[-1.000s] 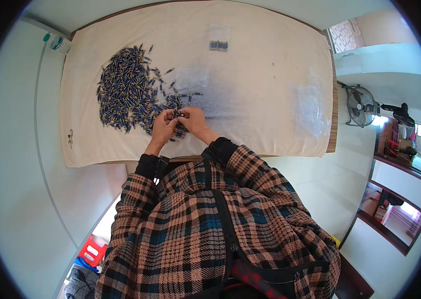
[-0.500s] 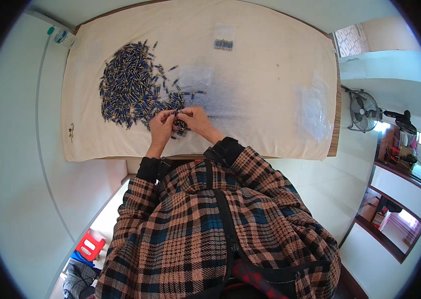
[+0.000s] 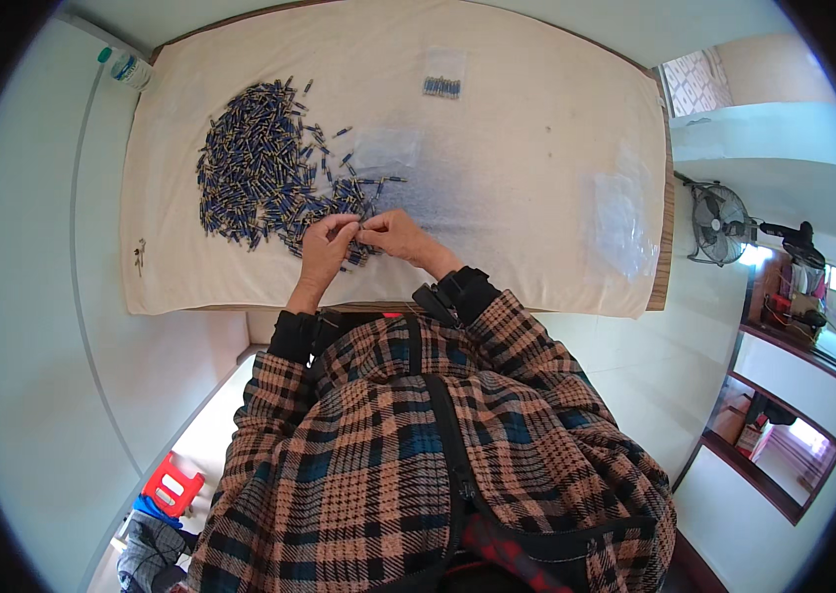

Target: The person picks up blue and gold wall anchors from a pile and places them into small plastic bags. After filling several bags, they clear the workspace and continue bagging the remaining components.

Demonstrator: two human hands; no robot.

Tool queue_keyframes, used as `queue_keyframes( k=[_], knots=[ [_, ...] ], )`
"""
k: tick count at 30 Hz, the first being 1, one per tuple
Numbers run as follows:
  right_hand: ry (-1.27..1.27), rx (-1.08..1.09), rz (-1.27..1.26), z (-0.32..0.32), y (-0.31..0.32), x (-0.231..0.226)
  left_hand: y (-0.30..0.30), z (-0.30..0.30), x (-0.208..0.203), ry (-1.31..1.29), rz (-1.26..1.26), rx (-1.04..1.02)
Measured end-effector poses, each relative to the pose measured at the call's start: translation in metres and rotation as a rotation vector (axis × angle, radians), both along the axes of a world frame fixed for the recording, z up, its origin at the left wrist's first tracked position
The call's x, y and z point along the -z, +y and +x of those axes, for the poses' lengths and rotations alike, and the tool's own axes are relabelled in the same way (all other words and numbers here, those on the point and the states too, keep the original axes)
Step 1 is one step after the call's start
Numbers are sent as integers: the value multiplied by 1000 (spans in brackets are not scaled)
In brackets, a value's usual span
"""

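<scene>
Small blue cylinders with gold ends lie in a large pile [image 3: 255, 168] on the left half of the cloth-covered table, with a looser tail running toward my hands. My left hand [image 3: 324, 242] is closed in a pinch at the near right edge of that tail. Just right of it, my right hand [image 3: 398, 240] pinches too, and the fingertips of both almost meet. Something small and dark shows between them, too small to make out. Several of the cylinders lie beneath and around my fingers.
A clear bag of cylinders [image 3: 442, 87] lies at the far middle. Flat clear bags [image 3: 623, 227] are at the right, another clear bag [image 3: 385, 148] beyond my hands. Small metal bits [image 3: 140, 254] sit near the left edge. A bottle [image 3: 126, 69] stands at the far left corner.
Both hands have shifted slightly right. My right wrist has turned a little and my fingertips are drawn together. The pile looks unchanged.
</scene>
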State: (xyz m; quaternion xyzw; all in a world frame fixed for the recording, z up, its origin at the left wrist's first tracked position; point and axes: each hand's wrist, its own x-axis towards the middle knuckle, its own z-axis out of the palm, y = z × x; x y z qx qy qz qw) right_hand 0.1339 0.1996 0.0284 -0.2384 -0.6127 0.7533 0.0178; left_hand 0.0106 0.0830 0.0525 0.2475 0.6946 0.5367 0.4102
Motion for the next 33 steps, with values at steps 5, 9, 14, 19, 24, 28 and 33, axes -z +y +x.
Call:
queue_keyframes(
  k=[5,9,14,19,24,28,33],
  knots=[
    [-112,30,-152,6,-1,-26,-8,-5,-2,-121,-68,-47],
    [-175,304,-291,12,-2,-25,-16,-10,-4,-184,-137,-24],
    [-164,368,-369,13,-4,-11,-20,-1,-3,-237,-169,65],
    [-123,469,-397,8,-15,-12,-19,8,-3,-307,-125,29],
    [-94,489,-391,7,-17,-14,-20,7,-3,-358,-71,9],
    [-140,425,-68,4,-11,-18,-22,0,-4,-270,-82,13],
    [52,316,322,6,-7,-2,-13,1,-7,-96,-40,92]
  ],
)
